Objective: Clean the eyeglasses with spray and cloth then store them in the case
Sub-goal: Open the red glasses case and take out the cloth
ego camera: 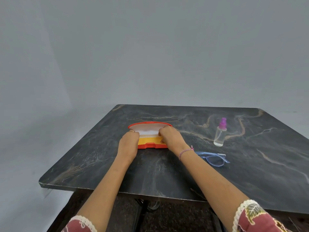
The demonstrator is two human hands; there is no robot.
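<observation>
Your left hand and right hand each grip an end of the open orange case, fingers curled, on the desk. The blue eyeglasses lie just beside your right wrist, with the spray bottle beyond them.

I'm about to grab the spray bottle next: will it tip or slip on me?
The spray bottle stands tall and narrow on the table, so a high nudge would probably tip it. Its round body would then likely roll. The clear smooth wall may be slippery; grip low.
</observation>
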